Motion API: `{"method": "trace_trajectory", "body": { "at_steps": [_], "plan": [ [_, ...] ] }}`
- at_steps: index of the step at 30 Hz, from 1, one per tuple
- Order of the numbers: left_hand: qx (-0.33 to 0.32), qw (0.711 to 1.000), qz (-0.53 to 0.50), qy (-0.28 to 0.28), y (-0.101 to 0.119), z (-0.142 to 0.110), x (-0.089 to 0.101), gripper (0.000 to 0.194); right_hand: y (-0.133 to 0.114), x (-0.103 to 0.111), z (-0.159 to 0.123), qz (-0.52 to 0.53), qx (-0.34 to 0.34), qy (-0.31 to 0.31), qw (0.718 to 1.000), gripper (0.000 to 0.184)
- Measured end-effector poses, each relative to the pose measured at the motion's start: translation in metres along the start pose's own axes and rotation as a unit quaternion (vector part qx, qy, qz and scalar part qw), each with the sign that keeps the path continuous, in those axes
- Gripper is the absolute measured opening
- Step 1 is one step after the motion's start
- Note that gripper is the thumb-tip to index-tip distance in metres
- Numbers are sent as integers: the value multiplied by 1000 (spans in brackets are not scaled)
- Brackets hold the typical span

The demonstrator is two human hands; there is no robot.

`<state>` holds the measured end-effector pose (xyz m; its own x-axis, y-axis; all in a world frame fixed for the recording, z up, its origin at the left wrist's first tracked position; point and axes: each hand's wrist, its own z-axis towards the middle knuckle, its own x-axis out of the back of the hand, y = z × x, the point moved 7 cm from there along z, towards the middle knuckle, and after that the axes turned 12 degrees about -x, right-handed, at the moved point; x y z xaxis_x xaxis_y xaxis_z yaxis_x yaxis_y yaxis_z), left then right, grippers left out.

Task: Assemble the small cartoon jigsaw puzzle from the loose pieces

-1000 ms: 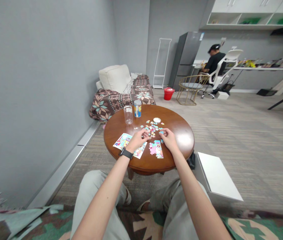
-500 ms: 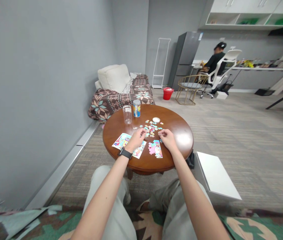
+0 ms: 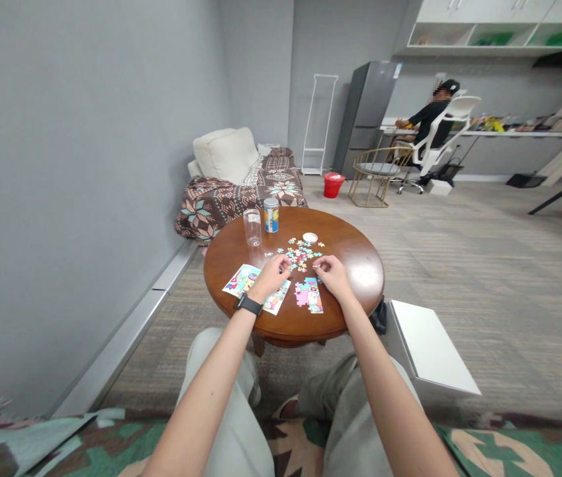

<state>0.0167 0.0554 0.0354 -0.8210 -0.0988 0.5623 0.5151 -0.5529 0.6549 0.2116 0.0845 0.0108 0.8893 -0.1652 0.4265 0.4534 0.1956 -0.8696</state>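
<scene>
Grey-walled room corner: round wooden desk (image 3: 347, 258) standing before a sofa (image 3: 281, 173) under a patterned blanket (image 3: 206, 215). Item: pastel jigsaw pieces (image 3: 300, 255), loose, mid-desk. Item: left hand (image 3: 271, 278), black smartwatch (image 3: 249, 304) on the wrist, curled over a printed picture card (image 3: 245, 280) near the desk's front-left edge, its fingertips (image 3: 286, 264) at the pieces. Item: right hand (image 3: 333, 277), fingers (image 3: 318, 265) drawn together just beside the pieces. Hands apart; any piece held cannot be told. Item: pink joined section (image 3: 302, 295) near the front edge, between them. Far edge: clear jar (image 3: 251, 227), printed can (image 3: 271, 215), white lid (image 3: 310, 237).
</scene>
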Motion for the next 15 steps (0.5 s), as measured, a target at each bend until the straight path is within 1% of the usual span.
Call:
{"method": "trace_trajectory", "body": {
  "at_steps": [4, 8, 11, 15],
  "plan": [
    [0, 1000, -13, -5, 0, 0, -1, 10, 0, 0, 0, 4, -17, 1, 1000, 17],
    [-4, 1000, -16, -21, -1, 0, -3, 7, -3, 2, -1, 5, -17, 2, 1000, 22],
    [-8, 999, 18, -26, 0, -1, -2, 10, -1, 2, -1, 4, -30, 1, 1000, 25],
    [-25, 996, 79, -8, 1, -2, 2, 19, 2, 2, -1, 3, -42, 5, 999, 25]
  ]
}}
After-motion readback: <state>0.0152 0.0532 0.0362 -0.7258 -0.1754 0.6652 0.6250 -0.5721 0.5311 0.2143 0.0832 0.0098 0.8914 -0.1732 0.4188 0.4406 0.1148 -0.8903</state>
